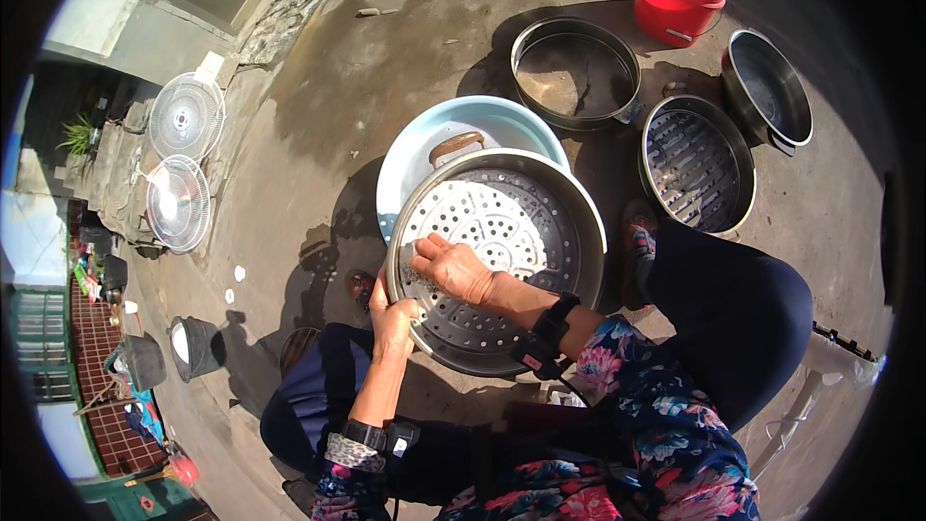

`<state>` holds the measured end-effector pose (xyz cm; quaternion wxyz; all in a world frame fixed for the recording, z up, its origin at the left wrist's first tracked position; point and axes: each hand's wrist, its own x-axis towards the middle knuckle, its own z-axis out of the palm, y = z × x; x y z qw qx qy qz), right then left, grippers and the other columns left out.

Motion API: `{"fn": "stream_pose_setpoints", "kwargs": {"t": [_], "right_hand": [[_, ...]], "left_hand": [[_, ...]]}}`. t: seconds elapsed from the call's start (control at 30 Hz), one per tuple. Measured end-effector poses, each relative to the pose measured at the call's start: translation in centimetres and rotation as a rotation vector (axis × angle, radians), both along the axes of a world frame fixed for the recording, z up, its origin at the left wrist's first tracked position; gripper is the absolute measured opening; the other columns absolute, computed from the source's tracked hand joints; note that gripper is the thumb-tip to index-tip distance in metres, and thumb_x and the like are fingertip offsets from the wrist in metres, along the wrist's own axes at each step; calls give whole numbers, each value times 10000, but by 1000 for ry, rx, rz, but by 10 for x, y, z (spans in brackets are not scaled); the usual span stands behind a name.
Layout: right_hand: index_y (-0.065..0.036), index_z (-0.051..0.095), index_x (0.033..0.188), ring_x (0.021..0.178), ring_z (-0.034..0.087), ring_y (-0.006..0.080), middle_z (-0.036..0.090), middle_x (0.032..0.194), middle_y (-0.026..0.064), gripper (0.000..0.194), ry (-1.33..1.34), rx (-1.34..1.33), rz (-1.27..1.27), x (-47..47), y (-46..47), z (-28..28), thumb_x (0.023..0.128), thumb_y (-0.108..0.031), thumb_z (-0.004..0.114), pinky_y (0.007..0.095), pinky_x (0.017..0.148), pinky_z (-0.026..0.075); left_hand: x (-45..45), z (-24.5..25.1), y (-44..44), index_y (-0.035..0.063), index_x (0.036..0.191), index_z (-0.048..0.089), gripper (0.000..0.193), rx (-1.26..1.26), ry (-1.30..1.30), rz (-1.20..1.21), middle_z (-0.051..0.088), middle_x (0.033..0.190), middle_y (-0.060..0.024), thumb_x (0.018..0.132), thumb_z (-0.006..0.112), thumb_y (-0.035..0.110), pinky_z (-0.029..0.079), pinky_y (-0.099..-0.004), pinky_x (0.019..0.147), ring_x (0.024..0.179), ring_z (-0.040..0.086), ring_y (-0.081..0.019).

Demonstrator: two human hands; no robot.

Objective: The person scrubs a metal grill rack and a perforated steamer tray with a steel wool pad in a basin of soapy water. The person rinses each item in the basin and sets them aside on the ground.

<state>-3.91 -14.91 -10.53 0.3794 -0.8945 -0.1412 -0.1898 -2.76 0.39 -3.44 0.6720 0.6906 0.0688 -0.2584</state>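
Observation:
A metal steamer pan [499,231] with a perforated bottom is tilted over a light-blue basin [409,159] between my knees. My left hand [393,322] grips its rim at the lower left, thumb over the edge. Inside the pan, my right hand [457,272] presses a dark scouring pad [417,276], which looks like steel wool, against the left side of the bottom. Sunlight falls on part of the holed surface; the remainder lies in shade. A brown oblong object [457,146] shows in the basin beyond the pan, whose body hides the basin's near part.
Beyond the basin stand a bottomless-looking metal ring [515,61], a slatted steamer tier [752,184], a deep metal pot [803,134] and a red bucket [673,3]. Two fan grilles [187,116] lean at the left near a dark bucket [206,349]. Wet patches darken the concrete.

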Motion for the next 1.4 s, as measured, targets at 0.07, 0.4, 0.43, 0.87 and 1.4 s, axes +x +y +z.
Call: {"fn": "stream_pose_setpoints", "kwargs": {"t": [0.07, 0.4, 0.43, 0.87, 1.4], "right_hand": [[-47, 564, 823, 857, 554, 313, 511, 851, 105, 143, -26, 68, -422, 4, -13, 0, 682, -41, 588, 404, 653, 508], [-58, 561, 813, 917, 552, 265, 498, 874, 96, 105, -9, -43, -61, -3, -2, 5, 718, -104, 558, 385, 625, 515], [-53, 562, 830, 901, 554, 284, 498, 863, 99, 131, -36, -20, -263, -4, -5, 6, 704, -89, 568, 395, 607, 515], [-69, 586, 864, 907, 560, 292, 525, 925, 98, 124, 123, -98, -495, -8, -39, -1, 750, -91, 542, 384, 644, 522], [-57, 564, 1088, 1058, 472, 349, 444, 1177, 181, 363, 82, -165, -353, -14, -44, -12, 729, -83, 613, 404, 816, 501]], "left_hand": [[-1, 1, 0, 5, 1309, 454, 792, 57, -51, -25, 563, 1151, -59, 527, 420, -116, 474, -233, 781, 1011, 565, -171], [-2, 12, -11, 12, 1305, 466, 771, 24, -66, -88, 552, 1172, -64, 545, 421, -110, 462, -221, 759, 1029, 546, -159], [-2, 13, -11, 12, 1305, 467, 775, 37, -102, -108, 555, 1170, -66, 541, 426, -108, 465, -230, 781, 1024, 551, -162], [-1, -2, 4, 5, 1299, 459, 807, -73, -44, 66, 541, 1185, -94, 499, 415, -96, 465, -276, 850, 1067, 547, -220], [-7, -6, 5, 44, 1280, 485, 768, 20, -128, 276, 538, 1179, -65, 532, 398, -106, 466, -278, 829, 1073, 540, -224]]}}
